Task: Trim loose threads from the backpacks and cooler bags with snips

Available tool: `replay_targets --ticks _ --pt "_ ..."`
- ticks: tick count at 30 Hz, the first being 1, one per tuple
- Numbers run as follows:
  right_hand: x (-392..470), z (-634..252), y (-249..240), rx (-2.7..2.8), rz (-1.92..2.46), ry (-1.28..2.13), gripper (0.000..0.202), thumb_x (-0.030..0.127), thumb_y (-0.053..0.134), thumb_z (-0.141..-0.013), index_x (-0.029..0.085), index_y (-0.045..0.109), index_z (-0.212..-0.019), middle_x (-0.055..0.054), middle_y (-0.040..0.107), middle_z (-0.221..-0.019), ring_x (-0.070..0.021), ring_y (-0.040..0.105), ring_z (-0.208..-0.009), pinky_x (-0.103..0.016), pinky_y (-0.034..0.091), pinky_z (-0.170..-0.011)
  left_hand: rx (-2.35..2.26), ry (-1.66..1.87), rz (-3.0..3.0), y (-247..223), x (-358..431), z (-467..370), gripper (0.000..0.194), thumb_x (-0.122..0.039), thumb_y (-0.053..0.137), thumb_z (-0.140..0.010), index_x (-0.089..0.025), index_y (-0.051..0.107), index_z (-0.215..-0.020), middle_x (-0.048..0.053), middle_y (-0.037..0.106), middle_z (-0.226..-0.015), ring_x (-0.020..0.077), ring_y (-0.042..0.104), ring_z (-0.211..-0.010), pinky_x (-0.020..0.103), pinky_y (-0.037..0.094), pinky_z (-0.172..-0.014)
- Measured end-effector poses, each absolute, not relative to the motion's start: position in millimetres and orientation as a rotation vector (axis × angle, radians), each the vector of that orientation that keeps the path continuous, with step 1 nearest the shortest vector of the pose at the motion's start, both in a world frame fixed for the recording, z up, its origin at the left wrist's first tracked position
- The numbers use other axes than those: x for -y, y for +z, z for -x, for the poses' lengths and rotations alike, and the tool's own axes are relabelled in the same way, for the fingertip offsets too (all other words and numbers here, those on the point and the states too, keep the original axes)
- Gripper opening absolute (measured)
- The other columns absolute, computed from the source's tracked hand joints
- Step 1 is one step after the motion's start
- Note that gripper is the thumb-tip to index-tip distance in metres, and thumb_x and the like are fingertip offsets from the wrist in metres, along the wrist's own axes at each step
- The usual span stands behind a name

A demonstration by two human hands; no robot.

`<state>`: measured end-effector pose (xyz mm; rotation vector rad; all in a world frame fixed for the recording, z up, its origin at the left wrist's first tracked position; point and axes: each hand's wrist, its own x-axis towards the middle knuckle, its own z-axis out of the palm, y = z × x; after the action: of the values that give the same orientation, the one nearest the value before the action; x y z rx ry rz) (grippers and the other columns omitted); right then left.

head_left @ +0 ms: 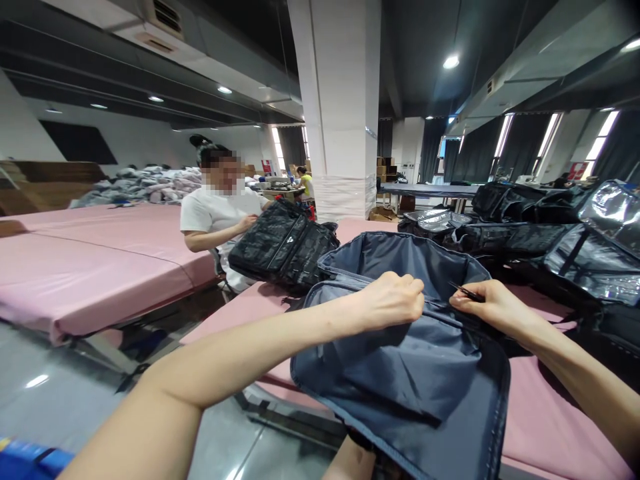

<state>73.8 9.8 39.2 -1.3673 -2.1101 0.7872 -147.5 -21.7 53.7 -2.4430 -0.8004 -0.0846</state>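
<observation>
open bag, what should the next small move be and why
Probably ease the slim dark tool in the right hand toward the left hand: the left hand is closed at the inner edge of the open bag, seemingly pinching it, and the tool's tip points that way with a gap between.

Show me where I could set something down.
The far-left pink table looks bare between its near edge and the grey pile. A smaller pink patch lies between the open bag and the right forearm. Beyond the right hand, bags crowd in.
</observation>
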Motion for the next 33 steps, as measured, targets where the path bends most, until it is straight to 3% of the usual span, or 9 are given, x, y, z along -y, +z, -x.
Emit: replay_targets --ticks 5,9,17,23,33 --pt "-13 -77 36 2.212 1.321 0.665 0.035 0.050 0.052 -0.076 0.016 0.062 -0.071 -0.001 0.062 -0.067 -0.0158 0.056 -0.065 -0.025 0.041 -0.059 1.019 -0.351 2.625 54 11 156 0.014 -0.011 0.047 -0.083 -0.013 0.061 -0.082 0.006 0.062 -0.082 0.0141 0.057 -0.069 0.023 0.042 -0.061" --pt "-4 -74 38 2.260 1.218 0.363 0.036 0.050 0.051 -0.079 0.021 0.060 -0.099 -0.003 0.067 -0.095 -0.0207 0.061 -0.086 -0.030 0.045 -0.071 1.125 -0.718 2.869 51 5 165 0.016 -0.010 0.050 -0.077 -0.014 0.065 -0.082 0.002 0.066 -0.080 0.0110 0.058 -0.072 0.019 0.041 -0.068" --pt "3 -59 40 2.390 0.906 -0.328 0.022 0.036 0.049 -0.087 0.023 0.065 -0.092 -0.001 0.070 -0.085 -0.0150 0.061 -0.068 -0.031 0.039 -0.067 1.186 -0.943 2.959 45 6 168 0.017 -0.012 0.049 -0.078 -0.013 0.066 -0.081 0.002 0.065 -0.076 0.0098 0.055 -0.067 0.017 0.040 -0.065" --pt "-3 -60 41 2.428 0.864 -0.379 0.022 0.036 0.048 -0.088 0.023 0.065 -0.092 0.000 0.071 -0.084 -0.0143 0.060 -0.068 -0.032 0.034 -0.067 1.170 -0.951 2.916 45 7 168 0.015 -0.011 0.051 -0.078 -0.012 0.066 -0.081 0.003 0.066 -0.079 0.0102 0.057 -0.070 0.017 0.040 -0.066" --pt "-1 -51 44 2.449 0.886 -0.274 0.028 0.039 0.044 -0.090 0.024 0.067 -0.086 0.003 0.071 -0.079 -0.0128 0.058 -0.060 -0.030 0.037 -0.064 1.187 -1.011 2.908 44 8 168 0.016 -0.012 0.051 -0.078 -0.011 0.066 -0.082 0.003 0.066 -0.077 0.0104 0.056 -0.069 0.017 0.040 -0.066"
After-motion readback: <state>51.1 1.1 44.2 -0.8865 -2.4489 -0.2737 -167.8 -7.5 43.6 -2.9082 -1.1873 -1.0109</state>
